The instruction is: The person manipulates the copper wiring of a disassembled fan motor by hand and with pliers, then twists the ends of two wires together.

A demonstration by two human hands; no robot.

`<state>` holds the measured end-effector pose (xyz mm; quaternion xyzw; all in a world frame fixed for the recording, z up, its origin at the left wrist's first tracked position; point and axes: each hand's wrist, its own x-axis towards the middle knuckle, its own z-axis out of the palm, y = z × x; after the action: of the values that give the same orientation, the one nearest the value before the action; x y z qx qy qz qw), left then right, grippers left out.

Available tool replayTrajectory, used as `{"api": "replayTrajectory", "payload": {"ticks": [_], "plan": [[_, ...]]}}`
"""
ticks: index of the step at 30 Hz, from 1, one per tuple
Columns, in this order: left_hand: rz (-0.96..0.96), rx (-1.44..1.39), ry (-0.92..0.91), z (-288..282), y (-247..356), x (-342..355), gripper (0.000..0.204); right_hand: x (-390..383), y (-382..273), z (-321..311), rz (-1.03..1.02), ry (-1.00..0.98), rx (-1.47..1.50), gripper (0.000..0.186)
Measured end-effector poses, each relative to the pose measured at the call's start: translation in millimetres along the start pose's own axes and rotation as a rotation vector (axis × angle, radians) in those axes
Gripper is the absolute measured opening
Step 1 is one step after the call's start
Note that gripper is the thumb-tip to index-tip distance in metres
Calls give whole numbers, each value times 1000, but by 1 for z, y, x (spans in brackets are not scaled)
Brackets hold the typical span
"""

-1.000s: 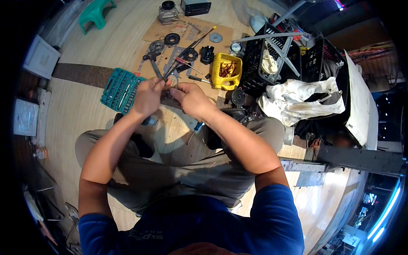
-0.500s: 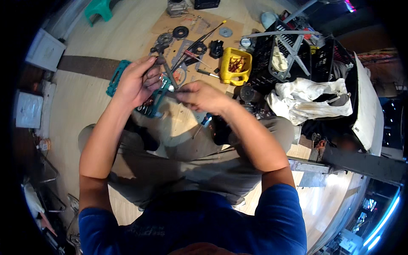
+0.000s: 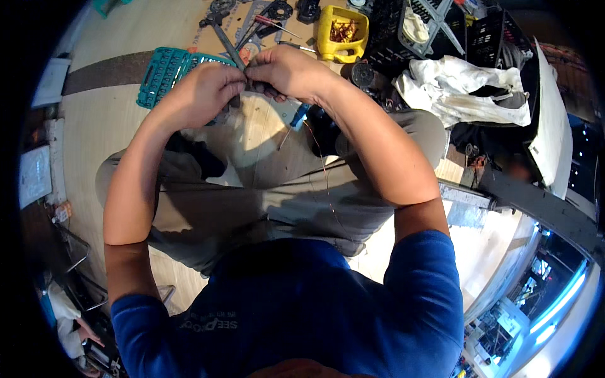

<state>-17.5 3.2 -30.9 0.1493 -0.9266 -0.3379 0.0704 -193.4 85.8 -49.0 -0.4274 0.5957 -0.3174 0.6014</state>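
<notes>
Both hands meet in front of me around a long dark metal bar with a knobbed far end. My left hand is closed with its fingertips pinched at the bar's near end. My right hand grips it just beside, thumb and fingers together. The hands hide the bar's near part, so I cannot tell if a smaller piece is between the fingertips. Below the right hand, a blue-handled screwdriver lies on the floor. A thin copper-coloured wire runs over my trousers.
A teal socket-set case lies open beyond my left hand. Cardboard with loose machine parts and a red screwdriver is ahead. To the right are a cut yellow jug of small reddish pieces, black crates and a white cloth.
My hands have drawn together on the bar; my left fingers, raised and curled before, now pinch at it beside the right. The view has shifted, with the floor things sitting higher.
</notes>
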Motion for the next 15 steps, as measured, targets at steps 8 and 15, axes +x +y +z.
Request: {"api": "replayTrajectory", "payload": {"ticks": [8, 15], "plan": [[-436, -10, 318, 24, -16, 19, 22, -2, -7, 3, -86, 235, 193, 17], [-372, -1137, 488, 34, -18, 21, 22, 5, 2, 16, -147, 170, 256, 19]]}}
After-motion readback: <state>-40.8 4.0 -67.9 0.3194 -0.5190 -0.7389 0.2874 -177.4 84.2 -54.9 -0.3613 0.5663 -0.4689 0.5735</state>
